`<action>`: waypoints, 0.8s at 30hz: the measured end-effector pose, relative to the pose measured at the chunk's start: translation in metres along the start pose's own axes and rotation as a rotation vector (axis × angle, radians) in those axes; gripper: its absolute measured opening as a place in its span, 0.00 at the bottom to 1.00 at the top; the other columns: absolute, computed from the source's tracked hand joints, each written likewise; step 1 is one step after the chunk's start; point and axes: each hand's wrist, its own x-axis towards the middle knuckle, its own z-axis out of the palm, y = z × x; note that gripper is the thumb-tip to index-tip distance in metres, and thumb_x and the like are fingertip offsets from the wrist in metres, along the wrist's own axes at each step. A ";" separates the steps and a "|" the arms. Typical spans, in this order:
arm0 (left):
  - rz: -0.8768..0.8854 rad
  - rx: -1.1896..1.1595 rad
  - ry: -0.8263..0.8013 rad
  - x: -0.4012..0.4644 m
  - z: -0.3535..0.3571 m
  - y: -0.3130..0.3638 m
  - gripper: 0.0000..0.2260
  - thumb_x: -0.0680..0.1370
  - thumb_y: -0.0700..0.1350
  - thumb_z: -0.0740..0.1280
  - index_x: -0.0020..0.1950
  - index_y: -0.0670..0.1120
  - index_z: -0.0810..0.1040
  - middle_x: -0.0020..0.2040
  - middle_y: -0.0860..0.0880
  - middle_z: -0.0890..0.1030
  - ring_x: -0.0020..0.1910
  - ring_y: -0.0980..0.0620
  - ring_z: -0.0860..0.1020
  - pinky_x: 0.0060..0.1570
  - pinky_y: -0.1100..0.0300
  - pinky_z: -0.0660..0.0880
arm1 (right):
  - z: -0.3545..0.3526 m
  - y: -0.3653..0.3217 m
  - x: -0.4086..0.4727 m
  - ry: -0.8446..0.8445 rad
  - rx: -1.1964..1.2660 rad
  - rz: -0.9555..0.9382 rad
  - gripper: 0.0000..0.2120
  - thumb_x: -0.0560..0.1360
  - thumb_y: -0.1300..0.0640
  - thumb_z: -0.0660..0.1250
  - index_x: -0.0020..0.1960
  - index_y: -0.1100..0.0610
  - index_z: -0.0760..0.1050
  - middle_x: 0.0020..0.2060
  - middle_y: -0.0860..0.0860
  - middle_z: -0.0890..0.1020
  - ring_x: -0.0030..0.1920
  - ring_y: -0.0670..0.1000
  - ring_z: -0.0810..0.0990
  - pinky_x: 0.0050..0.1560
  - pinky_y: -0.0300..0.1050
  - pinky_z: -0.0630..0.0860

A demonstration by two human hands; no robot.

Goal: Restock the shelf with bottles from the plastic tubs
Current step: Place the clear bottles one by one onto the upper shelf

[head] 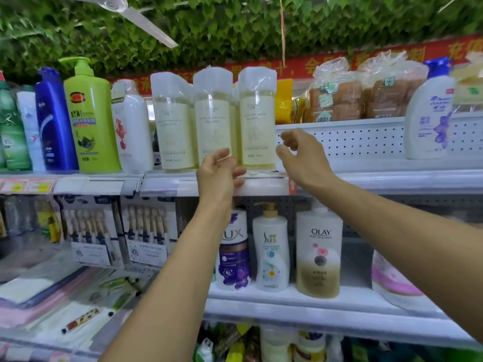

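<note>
While your arms reach up to the top shelf [167,184], start at its left end: green bottles at the frame edge, a pale blue-white bottle [31,129], a dark blue bottle [53,121], then a lime green pump bottle [90,118] and a white bottle with a red print [130,129], all upright and packed side by side. Next come three pale yellow bottles with clear wrapped caps: the left one [175,124], the middle one [213,118] and the right one [257,121], standing upright in a tight row at the shelf's front edge.

Your left hand [218,176] is raised in front of the base of the middle yellow bottle, fingers loosely curled, holding nothing; whether the fingertips touch the right bottle's base is hard to tell. Your right hand [303,155] is just beside the right yellow bottle's lower right side, fingers loosely bent and apart, nothing gripped, a small gap showing between fingertips and bottle.

Further right on the same shelf stands a white shampoo bottle with a blue cap [428,113], well apart from the yellow row. Behind and above it, bagged bread loaves [337,97] sit on a higher ledge.

Lower shelf [287,296], under your arms: boxed toothbrush packs [91,231] at left, then a purple Lux bottle [234,252] partly hidden by your left forearm, a white pump bottle [271,249], an Olay bottle [318,252], and a pink-and-white pack [392,283] behind your right forearm.
</note>
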 end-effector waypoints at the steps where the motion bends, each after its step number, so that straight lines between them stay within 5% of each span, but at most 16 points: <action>1: -0.046 -0.032 0.000 -0.011 -0.003 -0.005 0.09 0.81 0.37 0.64 0.59 0.47 0.75 0.50 0.47 0.82 0.43 0.51 0.82 0.46 0.58 0.81 | -0.002 0.002 -0.010 0.039 0.013 -0.031 0.15 0.79 0.54 0.61 0.65 0.55 0.73 0.58 0.48 0.78 0.60 0.50 0.75 0.62 0.51 0.73; 9: -0.270 -0.064 -0.017 -0.083 -0.019 -0.074 0.08 0.82 0.37 0.62 0.60 0.43 0.76 0.41 0.47 0.82 0.33 0.53 0.79 0.35 0.61 0.78 | -0.001 0.037 -0.107 0.042 0.110 -0.113 0.10 0.77 0.61 0.61 0.53 0.50 0.78 0.47 0.44 0.80 0.49 0.47 0.78 0.53 0.48 0.76; 13: -0.429 -0.022 -0.032 -0.113 -0.026 -0.110 0.05 0.82 0.39 0.62 0.55 0.45 0.77 0.39 0.47 0.82 0.35 0.51 0.79 0.36 0.58 0.76 | 0.011 0.073 -0.156 -0.105 0.103 0.012 0.10 0.77 0.59 0.61 0.51 0.48 0.79 0.43 0.41 0.81 0.45 0.46 0.79 0.49 0.53 0.78; 24: -0.697 0.082 0.026 -0.187 -0.046 -0.201 0.05 0.82 0.40 0.62 0.51 0.47 0.77 0.40 0.48 0.81 0.35 0.51 0.79 0.35 0.59 0.76 | 0.019 0.157 -0.275 -0.453 0.260 0.353 0.07 0.77 0.66 0.63 0.51 0.60 0.79 0.41 0.51 0.81 0.40 0.48 0.79 0.45 0.48 0.79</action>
